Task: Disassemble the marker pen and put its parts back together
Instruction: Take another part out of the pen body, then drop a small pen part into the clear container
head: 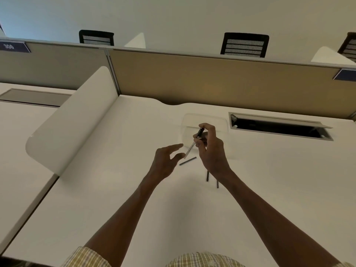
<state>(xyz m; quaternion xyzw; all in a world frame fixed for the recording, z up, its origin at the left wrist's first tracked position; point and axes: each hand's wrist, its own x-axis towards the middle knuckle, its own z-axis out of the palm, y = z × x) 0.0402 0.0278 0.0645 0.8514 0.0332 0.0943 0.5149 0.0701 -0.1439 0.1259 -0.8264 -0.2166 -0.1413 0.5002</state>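
My right hand (211, 149) grips a marker pen (193, 143) with a white barrel and a black upper end, held tilted above the desk. My left hand (166, 160) hovers just left of the pen's lower end, fingers spread, holding nothing. A short dark rod-like part (187, 161) lies on the white desk between the hands. Two more dark thin parts (207, 176) (217, 184) lie on the desk partly hidden under my right wrist.
A clear plastic container (204, 120) sits behind my right hand. A cable slot with a raised flap (279, 126) is at the right rear. A tan partition (212, 79) backs the desk; a white curved divider (71, 122) stands at the left.
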